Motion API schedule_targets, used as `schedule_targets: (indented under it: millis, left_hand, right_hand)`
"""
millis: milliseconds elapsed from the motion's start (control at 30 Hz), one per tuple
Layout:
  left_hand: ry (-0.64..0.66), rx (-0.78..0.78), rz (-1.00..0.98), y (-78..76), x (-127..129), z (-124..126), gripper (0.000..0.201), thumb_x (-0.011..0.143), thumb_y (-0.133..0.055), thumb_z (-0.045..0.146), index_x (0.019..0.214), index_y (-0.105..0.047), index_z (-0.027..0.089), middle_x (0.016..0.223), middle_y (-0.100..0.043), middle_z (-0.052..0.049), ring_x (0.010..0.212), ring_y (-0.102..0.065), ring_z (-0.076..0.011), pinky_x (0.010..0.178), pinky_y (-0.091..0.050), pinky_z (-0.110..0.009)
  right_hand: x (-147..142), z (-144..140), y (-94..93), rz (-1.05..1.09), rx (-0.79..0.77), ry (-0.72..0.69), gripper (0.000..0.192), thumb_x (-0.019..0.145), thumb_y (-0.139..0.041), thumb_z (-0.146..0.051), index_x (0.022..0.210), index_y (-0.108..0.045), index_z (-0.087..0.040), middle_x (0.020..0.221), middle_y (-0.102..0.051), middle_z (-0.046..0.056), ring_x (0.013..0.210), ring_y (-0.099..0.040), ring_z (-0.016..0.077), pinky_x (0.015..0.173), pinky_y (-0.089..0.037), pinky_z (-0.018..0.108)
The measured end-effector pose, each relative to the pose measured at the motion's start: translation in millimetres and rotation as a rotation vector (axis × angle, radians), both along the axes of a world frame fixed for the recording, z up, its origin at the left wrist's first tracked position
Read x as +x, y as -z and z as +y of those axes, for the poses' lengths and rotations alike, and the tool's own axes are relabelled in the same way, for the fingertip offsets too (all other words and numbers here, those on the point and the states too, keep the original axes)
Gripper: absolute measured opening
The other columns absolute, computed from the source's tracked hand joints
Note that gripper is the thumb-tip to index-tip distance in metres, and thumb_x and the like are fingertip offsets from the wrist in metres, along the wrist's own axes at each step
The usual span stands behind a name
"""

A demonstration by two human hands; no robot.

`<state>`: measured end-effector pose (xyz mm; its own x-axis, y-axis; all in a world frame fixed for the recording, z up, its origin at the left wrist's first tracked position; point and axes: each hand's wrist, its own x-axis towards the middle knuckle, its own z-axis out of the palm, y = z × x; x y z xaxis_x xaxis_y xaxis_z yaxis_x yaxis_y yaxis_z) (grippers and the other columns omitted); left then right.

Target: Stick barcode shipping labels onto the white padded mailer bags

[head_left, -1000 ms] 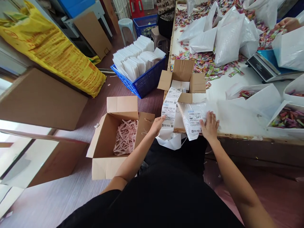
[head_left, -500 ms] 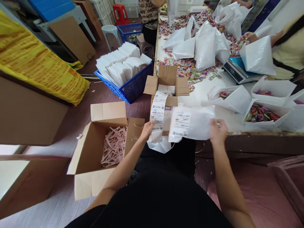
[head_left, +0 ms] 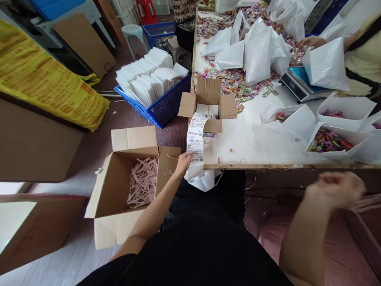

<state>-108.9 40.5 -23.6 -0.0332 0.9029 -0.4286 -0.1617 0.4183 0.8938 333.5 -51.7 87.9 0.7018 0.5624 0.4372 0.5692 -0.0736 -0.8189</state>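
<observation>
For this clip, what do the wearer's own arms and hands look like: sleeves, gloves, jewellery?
Both arms are bare along all that shows, with no sleeve reaching the forearms. The left hand has no glove, ring or wristband that I can see. The right hand is motion-blurred, so rings cannot be ruled out, but it looks ungloved. Black clothing covers the torso and lap.
</observation>
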Motion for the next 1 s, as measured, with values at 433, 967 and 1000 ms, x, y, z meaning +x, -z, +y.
schedule_targets:
  millis: [433,967,1000]
  left_hand:
    - [0.034,0.171,0.094,10.1,-8,-10,0.050,0.074,-0.073,0.060,0.093,-0.073,0.014,0.096,-0.077,-0.013,0.098,-0.070,-0.0306,0.090,-0.054,-0.043]
    - [0.052,0.296,0.235,2.7,-3,-19,0.037,0.084,-0.067,0.044,0.107,-0.072,0.015,0.115,-0.074,-0.014,0.110,-0.068,-0.0312,0.097,-0.051,-0.043]
    - [0.055,0.298,0.232,3.0,-4,-19,0.037,0.084,-0.066,0.044,0.107,-0.071,0.015,0.115,-0.074,-0.014,0.110,-0.068,-0.0311,0.097,-0.051,-0.044]
  right_hand:
    - [-30,185,30.8,-0.536,-0.773,-0.326,0.033,0.085,-0.047,-0.017,0.101,-0.074,-0.007,0.113,-0.065,0.021,0.110,-0.055,0.0285,0.102,-0.041,0.044]
    - [-16,182,62.2,-0.605,-0.706,-0.407,0.022,0.078,-0.049,-0.013,0.084,-0.070,-0.007,0.104,-0.066,0.024,0.111,-0.055,0.0310,0.101,-0.042,0.046]
    - [-20,181,60.1,-0.603,-0.699,-0.412,0.022,0.078,-0.048,-0.013,0.081,-0.069,-0.008,0.101,-0.066,0.023,0.110,-0.056,0.0306,0.101,-0.042,0.045]
